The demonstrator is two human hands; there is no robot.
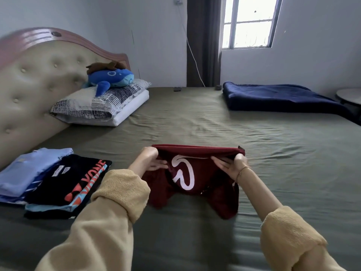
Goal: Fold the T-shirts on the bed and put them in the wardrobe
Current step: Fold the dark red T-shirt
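Now my left hand [151, 160] and right hand [232, 166] each pinch an upper corner of the maroon T-shirt [192, 178], lifted over the bed [273, 153] beside the folded stack [58, 178].

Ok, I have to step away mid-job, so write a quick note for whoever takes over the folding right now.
Left hand and right hand: each has a grip on the top fold of the dark red T-shirt with a white logo, lifted above the olive green bed sheet.
Done: light blue folded T-shirt and black folded T-shirt with orange lettering lie stacked at the left.
Left: finish folding the red one, then carry everything to the wardrobe, which is not in view.
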